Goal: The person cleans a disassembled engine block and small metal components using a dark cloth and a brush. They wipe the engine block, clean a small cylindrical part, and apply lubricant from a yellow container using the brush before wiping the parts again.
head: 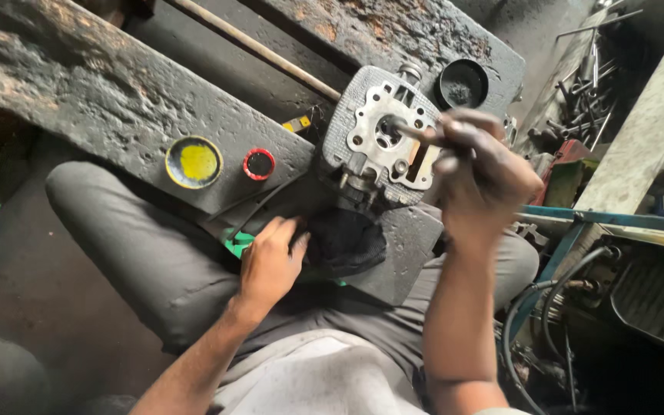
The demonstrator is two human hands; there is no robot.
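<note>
The engine cylinder head (382,142) is a grey metal part with cooling fins on its outside and a lighter, silver face with several round holes and one big opening in the middle. It lies on the far end of a dirty, rusty workbench (101,92), just above the person's lap. The right hand (482,173) is closed around a thin tool (413,132), whose tip touches the silver face near the middle opening. The left hand (270,257) rests lower, with fingers bent and pressing on a dark cloth (347,242) that lies on a grey slab (405,253) under the part; it is not clear if it really grips the cloth.

On the bench stand a small round tin with yellow paste (194,161) and beside it a small red-rimmed cap (259,164) with a dark inside. Behind the part there is a black round cup (461,83) with some grey dust in it.

The bench edge runs diagonally close to the left hand. At the right side, metal rods, hoses (547,307) and a blue frame (609,219) stand near the right arm, so there is little room.
</note>
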